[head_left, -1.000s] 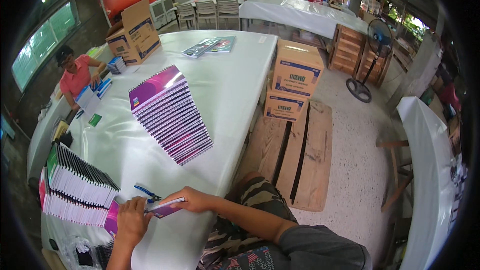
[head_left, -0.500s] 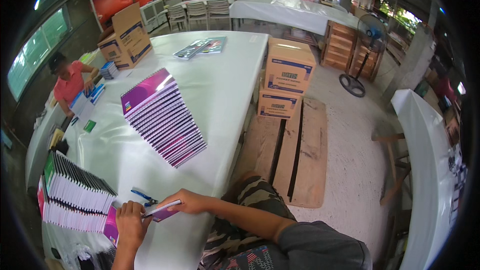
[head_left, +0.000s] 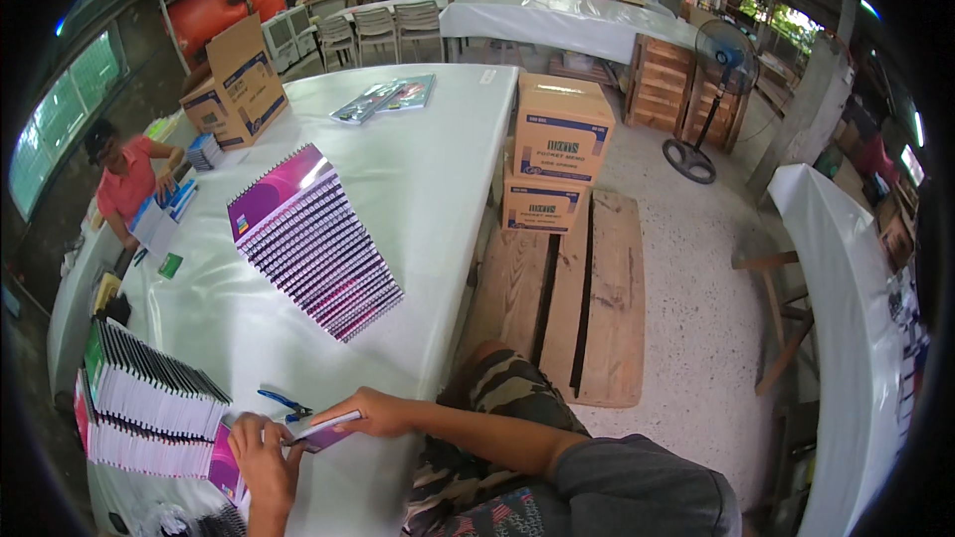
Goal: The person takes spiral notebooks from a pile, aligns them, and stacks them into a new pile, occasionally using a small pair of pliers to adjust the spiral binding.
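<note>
A purple-covered spiral notebook (head_left: 325,438) is between my two hands near the table's front edge. My right hand (head_left: 370,411) grips its right side, fingers closed and thumb along the top. My left hand (head_left: 265,454) is closed on its left end, hiding much of the binding. Just beyond my fingers lies a pair of blue-handled pliers (head_left: 284,403). At my left stands a packed row of notebooks (head_left: 159,403) with dark coils, and a purple cover (head_left: 227,461) shows beside my left hand. Farther off rises a tall pile of purple spiral notebooks (head_left: 318,249).
A white-covered table (head_left: 428,159) carries an open carton (head_left: 234,99) and flat packs (head_left: 383,99). Another person (head_left: 129,179) handles blue booklets at the left side. Right of the table are stacked cartons (head_left: 562,139), a wooden pallet (head_left: 612,308) and a standing fan (head_left: 711,99).
The view has shifted slightly. Both hands stay at the notebook, with my left hand's fingers turned a little farther over its end.
</note>
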{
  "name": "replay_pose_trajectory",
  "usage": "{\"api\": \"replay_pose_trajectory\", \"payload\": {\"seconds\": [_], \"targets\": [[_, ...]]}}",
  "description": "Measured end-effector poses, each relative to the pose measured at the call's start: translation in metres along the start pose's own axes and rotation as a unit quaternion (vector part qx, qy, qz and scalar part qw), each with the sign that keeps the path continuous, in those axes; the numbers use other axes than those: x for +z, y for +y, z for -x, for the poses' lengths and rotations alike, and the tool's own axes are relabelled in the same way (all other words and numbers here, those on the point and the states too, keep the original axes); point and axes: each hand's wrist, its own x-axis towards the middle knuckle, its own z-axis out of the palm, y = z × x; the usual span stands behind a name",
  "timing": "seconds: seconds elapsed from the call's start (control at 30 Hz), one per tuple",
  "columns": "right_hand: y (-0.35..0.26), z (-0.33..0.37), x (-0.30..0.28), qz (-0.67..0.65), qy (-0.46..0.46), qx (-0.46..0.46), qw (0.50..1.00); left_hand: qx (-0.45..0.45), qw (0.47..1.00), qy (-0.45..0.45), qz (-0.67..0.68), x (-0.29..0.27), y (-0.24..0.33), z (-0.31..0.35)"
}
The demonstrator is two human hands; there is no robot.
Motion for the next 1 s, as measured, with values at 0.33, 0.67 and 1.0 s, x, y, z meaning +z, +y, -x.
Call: {"api": "replay_pose_trajectory", "payload": {"seconds": [0.33,0.67,1.0], "targets": [[-0.022,0.032,0.023,0.043,0.077,-0.037,0.995,-0.224,0.927,-0.298,-0.034,0.051,0.035,0.028],[-0.041,0.038,0.029,0.179,0.057,-0.164,0.968,0.023,0.921,0.385,-0.048,0.11,0.01,0.056],[-0.038,0.042,0.036,0.211,0.083,-0.215,0.95,0.034,0.899,0.43,-0.075,0.123,0.01,0.055]]}}
